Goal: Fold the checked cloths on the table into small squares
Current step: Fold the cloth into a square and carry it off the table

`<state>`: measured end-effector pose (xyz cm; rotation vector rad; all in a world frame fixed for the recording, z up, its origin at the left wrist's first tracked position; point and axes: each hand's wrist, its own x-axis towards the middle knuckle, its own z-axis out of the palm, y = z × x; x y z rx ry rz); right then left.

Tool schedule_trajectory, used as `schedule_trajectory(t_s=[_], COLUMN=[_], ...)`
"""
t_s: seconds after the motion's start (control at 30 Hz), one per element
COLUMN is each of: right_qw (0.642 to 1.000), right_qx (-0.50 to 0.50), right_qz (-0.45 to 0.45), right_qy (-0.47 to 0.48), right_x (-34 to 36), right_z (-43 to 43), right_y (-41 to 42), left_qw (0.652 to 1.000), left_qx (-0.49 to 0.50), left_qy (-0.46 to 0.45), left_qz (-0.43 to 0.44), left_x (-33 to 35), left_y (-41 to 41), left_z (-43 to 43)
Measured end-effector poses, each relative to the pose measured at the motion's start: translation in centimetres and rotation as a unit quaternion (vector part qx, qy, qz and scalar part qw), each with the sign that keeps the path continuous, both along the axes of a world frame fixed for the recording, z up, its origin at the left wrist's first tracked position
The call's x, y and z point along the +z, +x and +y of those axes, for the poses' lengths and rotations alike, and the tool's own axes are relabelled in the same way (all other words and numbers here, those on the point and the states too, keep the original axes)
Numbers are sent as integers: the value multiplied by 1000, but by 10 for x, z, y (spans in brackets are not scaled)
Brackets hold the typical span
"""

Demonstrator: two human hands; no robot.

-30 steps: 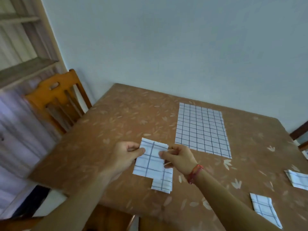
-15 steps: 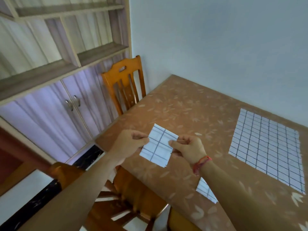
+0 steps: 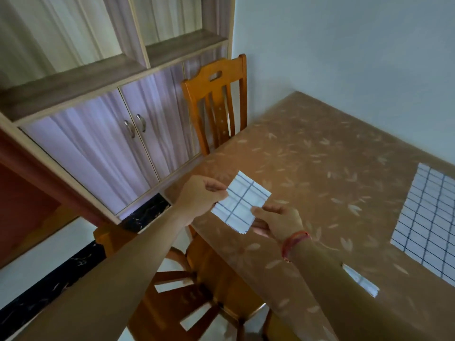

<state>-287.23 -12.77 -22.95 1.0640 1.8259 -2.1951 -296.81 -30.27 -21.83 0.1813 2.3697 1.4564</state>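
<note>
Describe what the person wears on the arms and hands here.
Both forearms are bare, with no sleeves in view. The left hand and right hand have no gloves or rings that show. A thin red-orange cord bracelet circles the right wrist; the left wrist is bare.

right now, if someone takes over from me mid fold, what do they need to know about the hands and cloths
Left hand pinches the left edge of the small folded cloth; right hand pinches its lower right edge. They hold it over the near left corner of the table.
Done: this cloth looks folded to a small square. A second folded cloth lies partly hidden behind the right forearm.
Left: set this one down, then fold the open cloth lying flat at the right.
</note>
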Motion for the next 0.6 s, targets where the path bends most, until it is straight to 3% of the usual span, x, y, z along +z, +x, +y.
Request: schedule_trajectory(t_s=[0.27,0.6], right_qw=[998,995], right_qx=[-36,-56], right_qz=[-51,-81], right_qy=[19,23], right_x=[-64,-120], right_z=[-1,10], right_y=[-40,-88], left_qw=[999,991], left_qx=[-8,-36], left_qy=[-52,-122], left_qz=[-13,38], left_x=[-65,-125], left_y=[-45,-90], left_z=[14,26])
